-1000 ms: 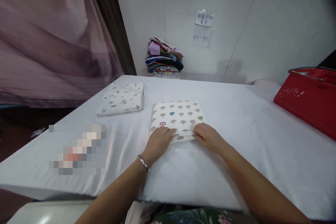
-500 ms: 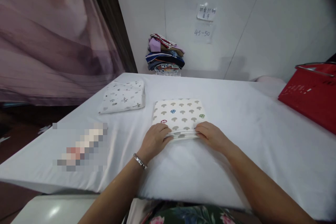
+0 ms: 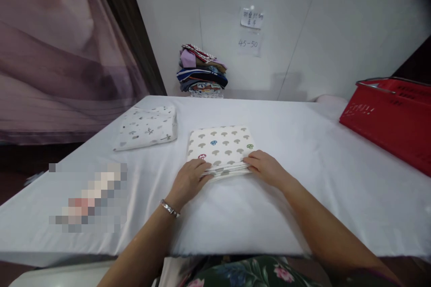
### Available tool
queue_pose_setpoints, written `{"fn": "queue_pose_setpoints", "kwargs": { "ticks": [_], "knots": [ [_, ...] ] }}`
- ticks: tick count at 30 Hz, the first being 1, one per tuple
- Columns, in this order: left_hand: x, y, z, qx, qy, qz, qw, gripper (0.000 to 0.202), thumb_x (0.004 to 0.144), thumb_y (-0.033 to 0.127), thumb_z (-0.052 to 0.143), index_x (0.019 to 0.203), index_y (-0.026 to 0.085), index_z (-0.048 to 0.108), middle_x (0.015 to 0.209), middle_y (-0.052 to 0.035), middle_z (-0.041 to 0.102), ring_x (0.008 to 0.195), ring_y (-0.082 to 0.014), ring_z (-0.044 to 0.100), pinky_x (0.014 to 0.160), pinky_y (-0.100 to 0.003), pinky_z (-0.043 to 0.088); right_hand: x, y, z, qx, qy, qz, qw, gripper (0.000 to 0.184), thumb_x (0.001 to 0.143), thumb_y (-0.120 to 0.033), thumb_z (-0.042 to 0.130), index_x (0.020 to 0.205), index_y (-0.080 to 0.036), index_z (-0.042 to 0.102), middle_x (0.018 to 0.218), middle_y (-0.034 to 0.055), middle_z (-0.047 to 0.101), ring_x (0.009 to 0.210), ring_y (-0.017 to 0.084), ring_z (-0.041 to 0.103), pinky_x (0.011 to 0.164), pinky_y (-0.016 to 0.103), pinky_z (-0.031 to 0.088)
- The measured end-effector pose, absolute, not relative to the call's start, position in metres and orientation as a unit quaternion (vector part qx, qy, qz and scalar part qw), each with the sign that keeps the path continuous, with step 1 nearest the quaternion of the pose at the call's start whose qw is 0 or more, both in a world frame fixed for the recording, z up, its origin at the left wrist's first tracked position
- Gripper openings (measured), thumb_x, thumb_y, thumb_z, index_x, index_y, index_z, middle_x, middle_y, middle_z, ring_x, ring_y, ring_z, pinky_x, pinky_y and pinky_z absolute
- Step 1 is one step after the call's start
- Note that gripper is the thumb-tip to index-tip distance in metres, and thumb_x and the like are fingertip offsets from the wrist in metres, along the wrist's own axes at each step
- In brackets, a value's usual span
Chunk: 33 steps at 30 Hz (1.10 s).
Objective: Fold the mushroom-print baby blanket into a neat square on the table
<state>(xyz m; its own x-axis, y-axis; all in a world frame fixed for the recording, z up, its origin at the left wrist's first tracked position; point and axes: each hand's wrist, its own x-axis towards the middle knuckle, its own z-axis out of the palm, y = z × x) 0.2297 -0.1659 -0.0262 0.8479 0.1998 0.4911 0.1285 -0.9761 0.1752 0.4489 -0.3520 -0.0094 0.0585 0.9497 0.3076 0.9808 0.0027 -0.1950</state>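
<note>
A folded white cloth (image 3: 224, 145) printed with grey mushrooms, and a few coloured ones, lies flat in layers on the white-covered table. My left hand (image 3: 190, 179) pinches its near left corner, thumb at the front edge and fingers on top. At the near right corner, my right hand (image 3: 267, 168) grips the layered edge in the same way, its thumb partly hidden. Farther left rests another folded white cloth (image 3: 148, 128) with grey plant-like prints, touched by neither hand.
A red basket (image 3: 387, 116) with a metal handle stands at the right. Folded clothes (image 3: 202, 69) are stacked beyond the far edge, against the wall. Paper notes (image 3: 251, 31) hang above. A pinkish curtain (image 3: 50, 54) drapes at the left, and a pixelated patch (image 3: 90, 197) covers something on the table.
The view has turned slightly right, so everything appears shifted left and more of the basket shows. Both hands keep their hold on the mushroom cloth's near edge.
</note>
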Motion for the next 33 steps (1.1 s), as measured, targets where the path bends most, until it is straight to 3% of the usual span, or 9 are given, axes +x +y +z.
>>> {"fn": "queue_pose_setpoints", "kwargs": {
  "ticks": [9, 16, 29, 33],
  "knots": [
    [0.228, -0.164, -0.023, 0.963, 0.064, 0.262, 0.011, 0.013, 0.086, 0.025, 0.046, 0.089, 0.019, 0.056, 0.086, -0.0048, 0.062, 0.084, -0.0171, 0.056, 0.075, -0.031, 0.044, 0.457, -0.357, -0.009, -0.727, -0.66, -0.073, 0.176, 0.022, 0.08, -0.011, 0.047, 0.093, -0.019, 0.062, 0.093, 0.0062, 0.061, 0.087, 0.017, 0.051, 0.073, 0.028, 0.04],
    [0.231, -0.18, -0.024, 0.966, 0.043, 0.252, -0.028, 0.013, 0.086, 0.02, 0.043, 0.081, 0.017, 0.054, 0.076, -0.0045, 0.059, 0.075, -0.0162, 0.055, 0.069, -0.03, 0.044, 0.463, -0.372, -0.019, -0.704, -0.675, -0.116, 0.186, 0.022, 0.085, -0.014, 0.045, 0.094, -0.02, 0.064, 0.095, 0.0061, 0.063, 0.087, 0.018, 0.053, 0.072, 0.029, 0.041],
    [0.223, -0.178, -0.024, 0.965, 0.041, 0.259, -0.03, 0.013, 0.087, 0.021, 0.042, 0.084, 0.018, 0.054, 0.079, -0.005, 0.06, 0.079, -0.0173, 0.056, 0.072, -0.032, 0.046, 0.46, -0.379, -0.027, -0.689, -0.668, -0.103, 0.26, 0.019, 0.084, -0.018, 0.049, 0.098, -0.021, 0.062, 0.1, 0.0076, 0.061, 0.093, 0.018, 0.053, 0.08, 0.034, 0.042],
    [0.221, -0.176, -0.028, 0.963, 0.039, 0.266, 0.003, 0.017, 0.085, 0.03, 0.048, 0.096, 0.019, 0.055, 0.096, -0.0076, 0.061, 0.094, -0.0203, 0.056, 0.081, -0.035, 0.046, 0.465, -0.393, -0.025, -0.719, -0.61, -0.108, 0.314, 0.023, 0.084, -0.016, 0.046, 0.101, -0.022, 0.061, 0.101, 0.0072, 0.059, 0.095, 0.018, 0.053, 0.081, 0.035, 0.044]
  ]
}}
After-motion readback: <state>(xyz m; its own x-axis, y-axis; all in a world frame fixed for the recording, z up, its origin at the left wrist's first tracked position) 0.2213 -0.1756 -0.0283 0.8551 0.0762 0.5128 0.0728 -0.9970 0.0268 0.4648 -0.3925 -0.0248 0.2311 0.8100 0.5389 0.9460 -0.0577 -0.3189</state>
